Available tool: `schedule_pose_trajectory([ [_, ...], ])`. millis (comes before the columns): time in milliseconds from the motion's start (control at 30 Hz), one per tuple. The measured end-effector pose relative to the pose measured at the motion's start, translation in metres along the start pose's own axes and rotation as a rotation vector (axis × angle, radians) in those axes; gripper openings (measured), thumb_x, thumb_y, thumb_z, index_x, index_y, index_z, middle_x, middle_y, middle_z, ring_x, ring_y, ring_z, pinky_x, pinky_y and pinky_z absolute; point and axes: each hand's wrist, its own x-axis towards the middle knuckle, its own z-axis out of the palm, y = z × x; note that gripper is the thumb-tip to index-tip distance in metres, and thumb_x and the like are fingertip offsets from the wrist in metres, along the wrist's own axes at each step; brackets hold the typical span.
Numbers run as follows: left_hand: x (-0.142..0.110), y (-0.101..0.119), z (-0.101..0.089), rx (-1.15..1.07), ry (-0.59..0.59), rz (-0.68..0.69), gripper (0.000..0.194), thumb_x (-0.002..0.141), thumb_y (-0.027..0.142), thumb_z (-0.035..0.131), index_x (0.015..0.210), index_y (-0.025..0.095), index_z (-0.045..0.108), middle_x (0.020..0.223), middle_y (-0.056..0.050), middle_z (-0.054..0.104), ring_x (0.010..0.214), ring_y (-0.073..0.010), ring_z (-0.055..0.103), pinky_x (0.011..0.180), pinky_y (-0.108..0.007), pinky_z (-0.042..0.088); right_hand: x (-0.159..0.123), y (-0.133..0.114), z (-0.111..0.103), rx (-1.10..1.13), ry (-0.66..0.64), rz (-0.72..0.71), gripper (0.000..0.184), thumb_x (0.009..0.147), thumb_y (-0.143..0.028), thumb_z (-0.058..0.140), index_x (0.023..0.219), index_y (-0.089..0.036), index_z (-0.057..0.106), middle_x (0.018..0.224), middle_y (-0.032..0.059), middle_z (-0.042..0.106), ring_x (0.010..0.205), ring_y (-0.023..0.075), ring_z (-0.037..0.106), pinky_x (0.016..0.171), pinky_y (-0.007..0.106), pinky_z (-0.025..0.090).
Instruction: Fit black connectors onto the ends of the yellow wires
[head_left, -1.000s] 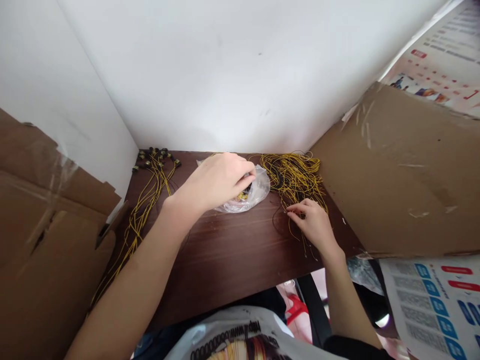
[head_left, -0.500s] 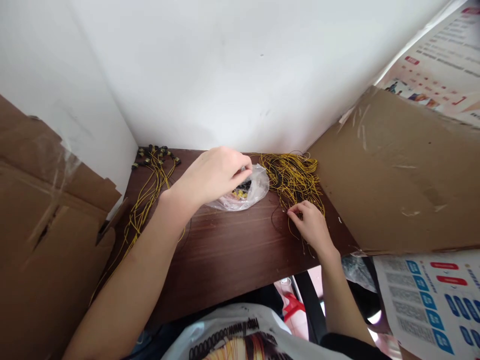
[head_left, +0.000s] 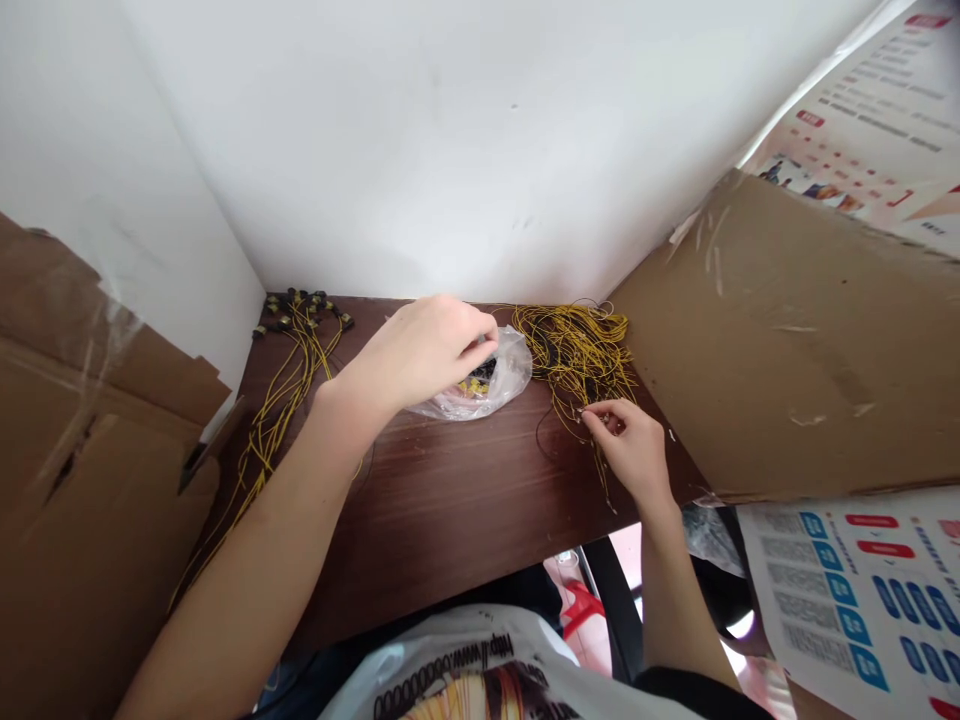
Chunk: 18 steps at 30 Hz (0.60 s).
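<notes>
My left hand [head_left: 437,345] hovers above a clear plastic bag [head_left: 512,373], palm down, its thumb and fingers drawn together. Whatever they may hold is hidden. Inside the bag lie small black and yellow parts [head_left: 475,384]. At the front of a tangled pile of yellow and black wires [head_left: 577,345], my right hand [head_left: 628,440] pinches a thin wire between thumb and forefinger. The wire's tip is small and bare-looking. On the left, more yellow wires [head_left: 281,395] lie in a bundle with black and yellow plugs [head_left: 300,305] at their far ends.
The dark brown table [head_left: 450,490] meets a white wall [head_left: 390,150] at the back. Cardboard [head_left: 765,350] closes off the right side, and another cardboard panel [head_left: 97,480] the left. A printed sheet [head_left: 832,600] lies at lower right.
My right hand has turned slightly, with its fingers at the wire's tip near the pile. My left hand stays over the bag. The whole view has shifted a little.
</notes>
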Motion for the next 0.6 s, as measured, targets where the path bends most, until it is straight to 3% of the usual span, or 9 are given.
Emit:
schedule_pose_trajectory([
  [200,0.008,0.012,0.021,0.078,-0.018,0.053,0.025,0.087,0.022,0.044,0.085,0.015,0.068,0.080,-0.006,0.066,0.078,-0.0187,0.061,0.070,-0.031,0.044,-0.004,-0.005,0.000,0.283,-0.033,0.127,0.024,0.076,-0.038,0.061,0.080,-0.016,0.067,0.075,0.0046,0.065,0.064,0.0156,0.055,0.062,0.029,0.043],
  [300,0.012,0.021,0.050,-0.020,-0.002,0.081,0.024,0.088,0.019,0.044,0.085,0.015,0.068,0.083,-0.007,0.067,0.083,-0.0202,0.061,0.074,-0.033,0.046,-0.003,-0.005,0.004,0.433,-0.071,0.150,0.025,0.074,-0.039,0.063,0.082,-0.015,0.066,0.083,0.0065,0.067,0.074,0.0172,0.059,0.069,0.030,0.045],
  [467,0.009,0.036,0.105,-0.345,-0.020,0.009,0.020,0.082,0.019,0.057,0.100,0.016,0.064,0.089,-0.006,0.068,0.081,-0.0188,0.061,0.073,-0.032,0.047,-0.004,-0.012,0.009,0.564,-0.111,0.179,0.027,0.073,-0.041,0.064,0.082,-0.016,0.065,0.084,0.0060,0.067,0.077,0.0178,0.061,0.069,0.030,0.048],
  [600,0.004,0.041,0.128,-0.505,-0.003,-0.066,0.018,0.080,0.020,0.060,0.098,0.017,0.064,0.090,-0.006,0.066,0.074,-0.0161,0.060,0.068,-0.029,0.046,-0.007,-0.020,0.013,0.620,-0.145,0.165,0.024,0.074,-0.039,0.064,0.083,-0.017,0.064,0.085,0.0059,0.068,0.081,0.0187,0.063,0.072,0.031,0.050],
])
